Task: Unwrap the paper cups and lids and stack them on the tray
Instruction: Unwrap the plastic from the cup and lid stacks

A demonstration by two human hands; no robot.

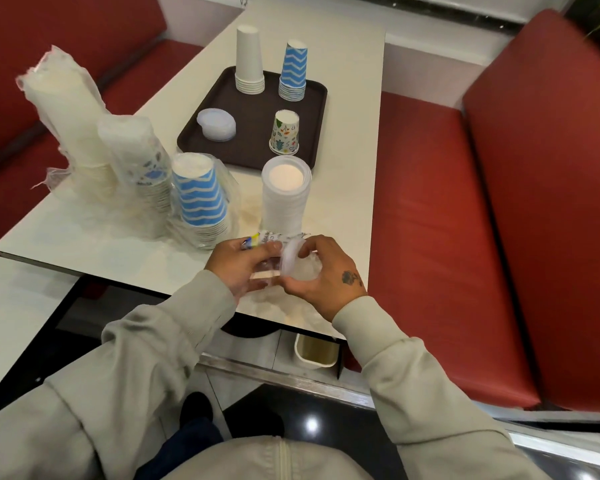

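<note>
Brown tray (222, 133), blue-zigzag cups (293, 69)

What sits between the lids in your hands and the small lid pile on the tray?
The tall lid stack stands on the table directly between both hands' lids and the tray. Beyond it, the lid pile has bare tray around it; the patterned cup stands to its right, off the line.

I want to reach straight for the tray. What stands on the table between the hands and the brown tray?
In the head view, a tall wrapped stack of lids stands between the hands and the tray, just short of its near edge.
</note>
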